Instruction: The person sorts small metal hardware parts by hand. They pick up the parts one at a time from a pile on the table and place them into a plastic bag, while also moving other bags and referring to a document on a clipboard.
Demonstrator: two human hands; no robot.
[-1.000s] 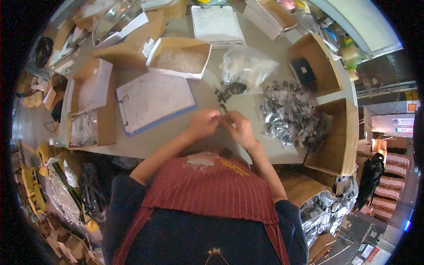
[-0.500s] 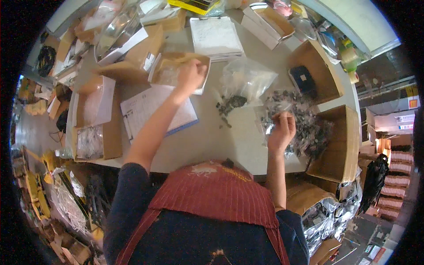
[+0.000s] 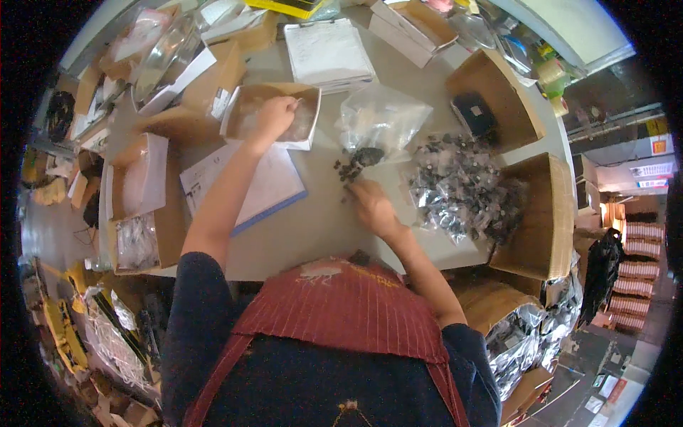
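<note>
My left hand (image 3: 274, 117) reaches into an open shallow cardboard box (image 3: 307, 135) that holds clear plastic bags. Its fingers curl down inside the box, and what they hold is hidden. My right hand (image 3: 370, 205) rests on the grey table (image 3: 320, 228), its fingertips at the near edge of a small heap of dark parts (image 3: 356, 162). That heap spills from a crumpled clear bag (image 3: 380, 117). To the right of my right hand lies a wide pile of small silvery packets (image 3: 462, 188).
A clipboard with a printed sheet (image 3: 274, 188) lies under my left forearm, and a second clipboard (image 3: 327, 53) sits at the far edge. Open cardboard boxes stand at the right (image 3: 544, 220), the far right (image 3: 498, 107) and the left (image 3: 142, 206). Cartons and bags crowd the floor.
Both hands were together at the table's middle. My left hand then went up into the box and stays there. My right hand swung right to the packets, then back left to the dark parts.
</note>
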